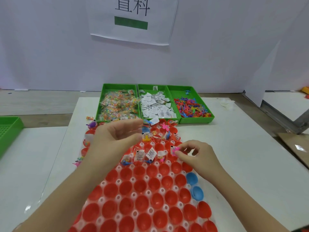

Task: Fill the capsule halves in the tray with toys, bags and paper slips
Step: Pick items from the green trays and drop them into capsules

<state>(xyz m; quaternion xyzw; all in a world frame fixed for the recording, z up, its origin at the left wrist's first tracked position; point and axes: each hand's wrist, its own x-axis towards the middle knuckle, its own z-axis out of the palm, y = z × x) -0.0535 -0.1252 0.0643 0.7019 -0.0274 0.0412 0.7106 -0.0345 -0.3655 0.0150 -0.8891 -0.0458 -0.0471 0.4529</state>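
A clear tray [133, 195] holds many red capsule halves [142, 203] and two blue ones [197, 192]. Far rows and part of a middle row hold paper slips [151, 153], toys and bead bags. My right hand [195, 156] pinches a pink toy [174, 150] with a slip over a capsule half on the right of the middle row. My left hand [117, 136] hovers blurred above the far-left rows, fingers relaxed and spread, holding nothing I can see.
Three green bins stand beyond the tray: bead bags [117, 104], paper slips [157, 106], coloured toys [192, 108]. Another green bin [8, 131] sits at the far left. Loose toys and bags [78, 162] lie left of the tray. A white wall with a sign rises behind.
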